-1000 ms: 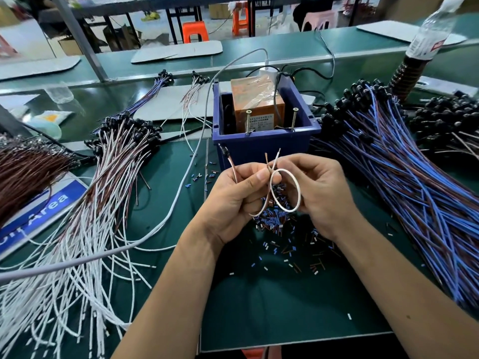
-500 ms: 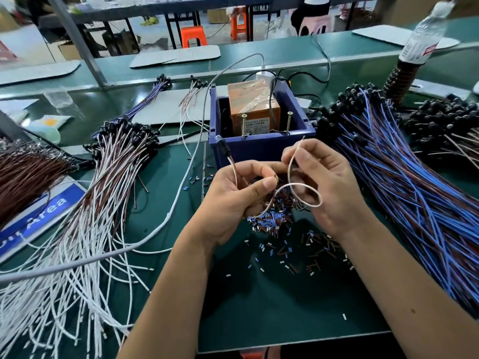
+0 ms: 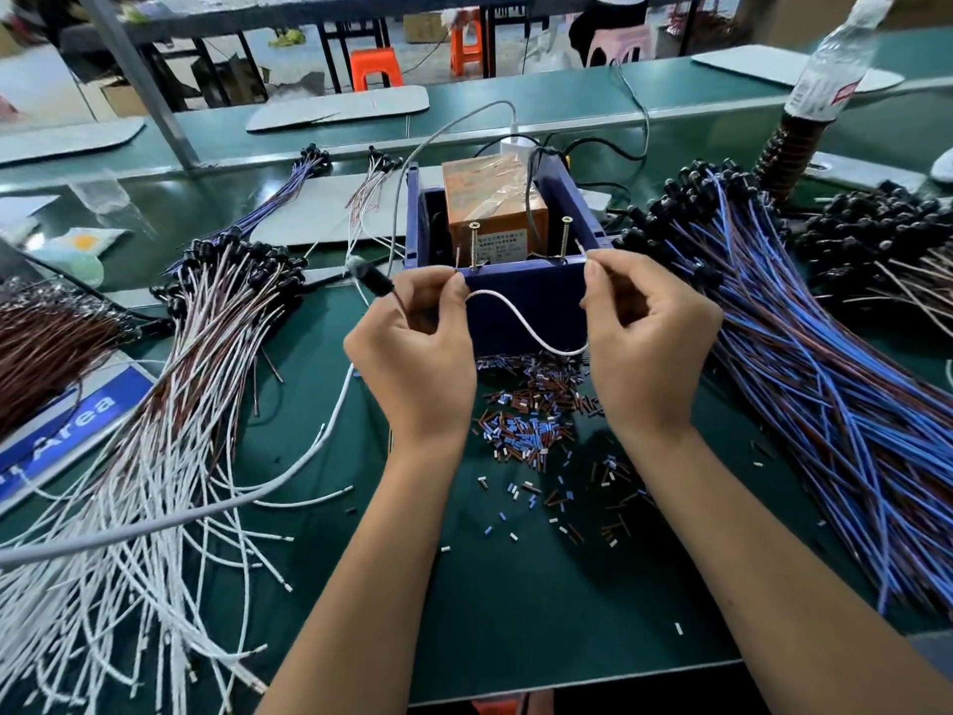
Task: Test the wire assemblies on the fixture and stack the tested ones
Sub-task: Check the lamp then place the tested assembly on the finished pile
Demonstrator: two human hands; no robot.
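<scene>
Green bench (image 3: 515,585): left hand (image 3: 417,363) and right hand (image 3: 644,348) fingers pinch wire assembly (image 3: 521,317) ends near blue fixture (image 3: 526,296) screws.

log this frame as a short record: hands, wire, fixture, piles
left hand: pinches one wire end by the left screw
right hand: pinches the other end near the right screw
wire: white, sagging between the hands
fixture: blue box, orange unit inside
piles: white wires left, blue wires right
</scene>
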